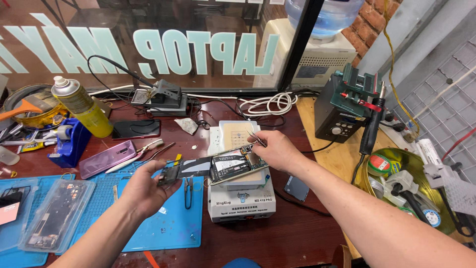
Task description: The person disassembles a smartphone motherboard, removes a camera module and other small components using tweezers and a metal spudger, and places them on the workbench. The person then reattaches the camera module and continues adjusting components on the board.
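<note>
An opened phone with bare circuit boards lies tilted on the white heating plate in the middle. My right hand rests at its upper right corner and pinches thin metal tweezers over the boards. My left hand grips a small dark part, joined by a dark flat strip to the phone's left end. Black tweezers lie on the blue mat just below that hand.
A purple phone and a dark phone lie at the left, near a yellow spray can and a blue tape dispenser. A hot-air station and a round tin of tools stand at the right. Clear trays sit at front left.
</note>
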